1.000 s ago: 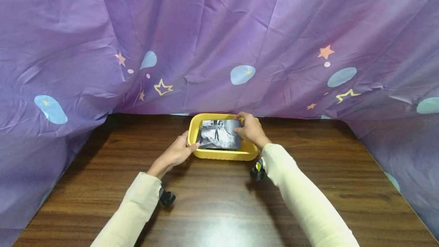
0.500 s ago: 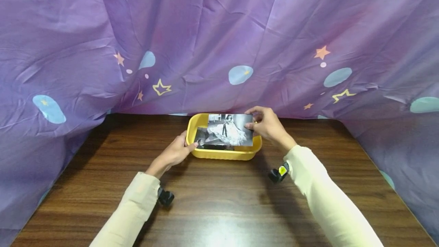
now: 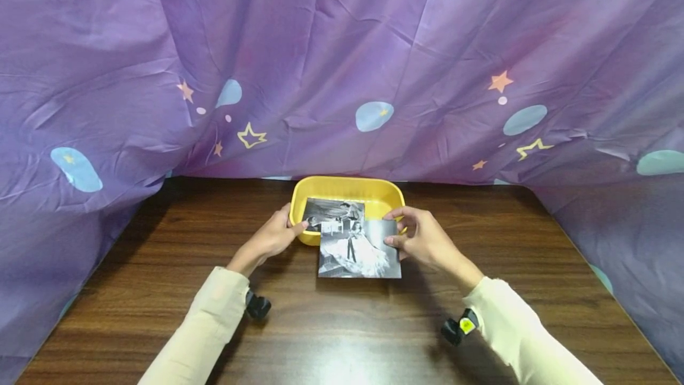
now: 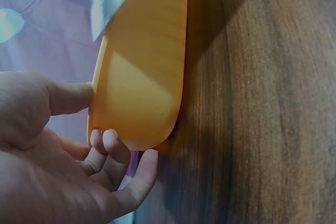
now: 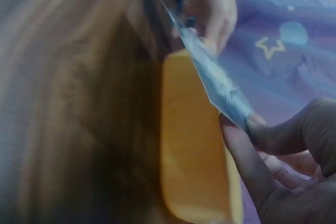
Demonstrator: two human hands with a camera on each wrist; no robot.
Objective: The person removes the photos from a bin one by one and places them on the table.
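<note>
Black-and-white photo (image 3: 360,252), probably light, easily creased: I see right fingers (image 5: 248,156) pinching its edge, and it extends leftward from them; left fingers (image 4: 116,150) grip the yellow tray (image 3: 347,180). I'd hold edges only.

Fairly bright and reasonably crisp, the head view carried a white glare on the bench (image 3: 342,325), well to the near side of the right fingers (image 3: 394,241), and a pale sheen on the held photo (image 3: 359,252) just beside them. The left wrist view was dimmer and bluish, a slanting shadow crossing the yellow tray (image 4: 139,93) beyond the left fingers (image 4: 118,157). The right wrist view was murky, the bench smeared by blur, picture-left of the right fingers.
</note>
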